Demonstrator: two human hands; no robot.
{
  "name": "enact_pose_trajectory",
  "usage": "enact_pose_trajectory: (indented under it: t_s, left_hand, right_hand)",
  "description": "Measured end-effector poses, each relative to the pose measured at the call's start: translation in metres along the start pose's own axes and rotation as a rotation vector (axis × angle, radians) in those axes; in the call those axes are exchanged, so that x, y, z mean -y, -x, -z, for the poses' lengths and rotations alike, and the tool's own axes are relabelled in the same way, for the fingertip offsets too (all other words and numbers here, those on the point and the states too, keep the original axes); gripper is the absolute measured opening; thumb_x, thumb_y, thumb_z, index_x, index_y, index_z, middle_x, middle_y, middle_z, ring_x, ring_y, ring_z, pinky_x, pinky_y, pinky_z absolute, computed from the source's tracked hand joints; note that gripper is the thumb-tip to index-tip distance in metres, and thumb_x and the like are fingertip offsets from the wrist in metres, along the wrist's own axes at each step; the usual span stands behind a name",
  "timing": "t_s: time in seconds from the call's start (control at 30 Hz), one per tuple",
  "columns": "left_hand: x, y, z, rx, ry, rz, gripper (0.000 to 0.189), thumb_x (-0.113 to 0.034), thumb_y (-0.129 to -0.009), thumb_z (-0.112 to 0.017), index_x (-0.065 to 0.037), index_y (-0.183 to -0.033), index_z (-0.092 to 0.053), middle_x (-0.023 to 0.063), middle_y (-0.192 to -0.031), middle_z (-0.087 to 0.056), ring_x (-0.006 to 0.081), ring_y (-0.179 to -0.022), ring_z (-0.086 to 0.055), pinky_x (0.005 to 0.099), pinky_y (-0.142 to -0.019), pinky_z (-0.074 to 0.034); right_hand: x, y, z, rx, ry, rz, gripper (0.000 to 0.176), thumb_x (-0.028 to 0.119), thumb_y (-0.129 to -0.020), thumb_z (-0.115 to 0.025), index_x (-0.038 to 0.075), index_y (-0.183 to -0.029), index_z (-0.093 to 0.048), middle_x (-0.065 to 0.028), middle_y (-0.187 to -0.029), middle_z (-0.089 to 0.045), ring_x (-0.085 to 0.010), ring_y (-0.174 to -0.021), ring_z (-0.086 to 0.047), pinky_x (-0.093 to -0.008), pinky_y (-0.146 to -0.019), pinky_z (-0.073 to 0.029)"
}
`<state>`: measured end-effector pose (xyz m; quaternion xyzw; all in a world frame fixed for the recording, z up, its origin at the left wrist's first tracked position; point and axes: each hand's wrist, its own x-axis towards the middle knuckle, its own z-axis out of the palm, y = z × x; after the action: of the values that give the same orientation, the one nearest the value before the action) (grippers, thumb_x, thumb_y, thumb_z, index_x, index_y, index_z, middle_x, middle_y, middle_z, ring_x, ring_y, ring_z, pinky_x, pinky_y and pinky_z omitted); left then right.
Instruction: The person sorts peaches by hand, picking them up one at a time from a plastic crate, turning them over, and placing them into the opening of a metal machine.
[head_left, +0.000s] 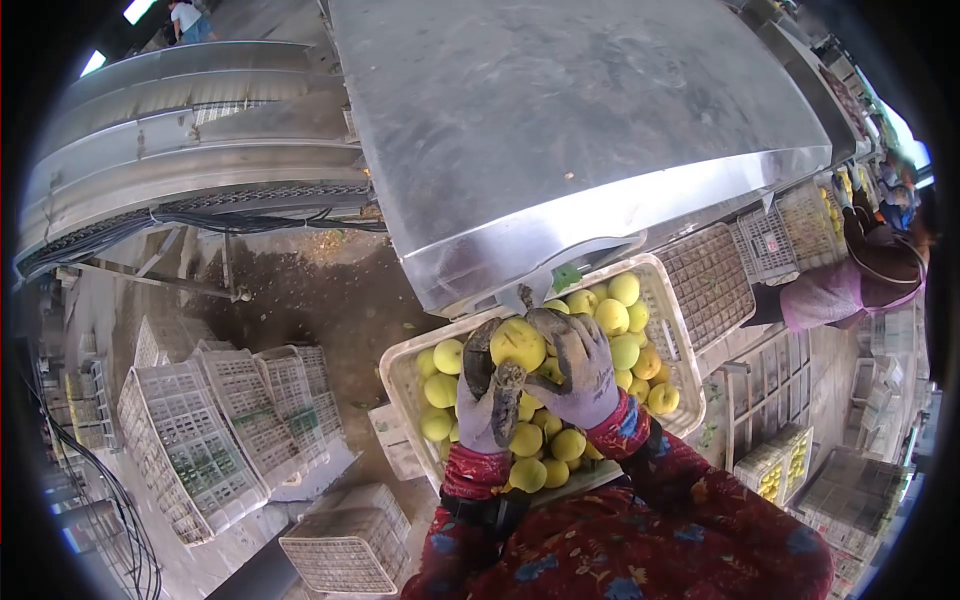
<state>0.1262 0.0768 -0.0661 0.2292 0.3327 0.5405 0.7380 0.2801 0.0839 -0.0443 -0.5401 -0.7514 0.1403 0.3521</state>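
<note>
A round yellow fruit (518,346), peach-like with a small dark mark, is between my two hands above a crate. My left hand (483,392), in a pale glove with dark, dirty fingers, closes round its left and lower side. Across its right side curl the fingers of my right hand (575,365), gloved alike. Beneath them, a white plastic crate (690,375) holds several more yellow-green fruits (530,474), a few with an orange tint. My hands cover the middle of the pile.
A large metal machine cover (590,110) rises just beyond the crate. Stacked crates (215,440) stand at the left, and another crate (345,560) sits below them. A row of crates (705,280) runs off right towards another person (850,280). Black cables (230,222) hang beneath the metal conveyor.
</note>
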Motion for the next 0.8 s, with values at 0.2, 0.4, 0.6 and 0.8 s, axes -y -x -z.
enact_pose_trajectory:
  t_s: [0.2,0.4,0.6,0.8]
  left_hand:
    - [0.023,0.007,0.047,-0.147,-0.411,-0.063,0.055,-0.012,-0.094,-0.064,-0.002,-0.144,-0.043,0.0150,-0.133,-0.053,0.0231,-0.115,-0.056,0.0328,-0.091,-0.050]
    - [0.061,0.009,0.037,0.105,-1.774,-0.083,0.076,-0.040,-0.076,-0.075,-0.006,-0.137,-0.047,0.0218,-0.126,-0.054,0.0396,-0.105,-0.060,0.0486,-0.086,-0.052]
    - [0.076,0.011,0.038,0.357,-1.901,0.014,0.069,-0.031,-0.075,-0.076,-0.008,-0.134,-0.048,0.0225,-0.122,-0.057,0.0378,-0.099,-0.063,0.0472,-0.079,-0.055]
    - [0.029,0.009,0.045,0.011,-0.395,0.060,0.065,0.000,-0.081,-0.072,-0.003,-0.139,-0.043,0.0126,-0.126,-0.056,0.0227,-0.109,-0.062,0.0379,-0.087,-0.058]
  right_hand:
    - [-0.053,-0.044,-0.034,0.058,0.378,-0.150,0.057,0.034,-0.076,-0.076,0.002,-0.119,-0.056,-0.0168,-0.117,-0.059,-0.0363,-0.107,-0.052,-0.0475,-0.093,-0.041]
    - [-0.066,-0.042,0.005,-0.026,0.035,-0.226,0.057,0.039,-0.077,-0.076,0.005,-0.120,-0.058,-0.0162,-0.111,-0.062,-0.0353,-0.104,-0.057,-0.0461,-0.090,-0.045]
    - [-0.086,0.002,-0.037,0.418,0.489,-0.317,0.066,0.038,-0.075,-0.077,0.006,-0.126,-0.052,-0.0153,-0.116,-0.060,-0.0352,-0.109,-0.057,-0.0467,-0.094,-0.044]
    - [-0.064,0.019,0.003,0.220,-0.872,-0.502,0.073,0.007,-0.075,-0.082,0.006,-0.137,-0.043,-0.0086,-0.130,-0.053,-0.0206,-0.122,-0.053,-0.0326,-0.098,-0.049]
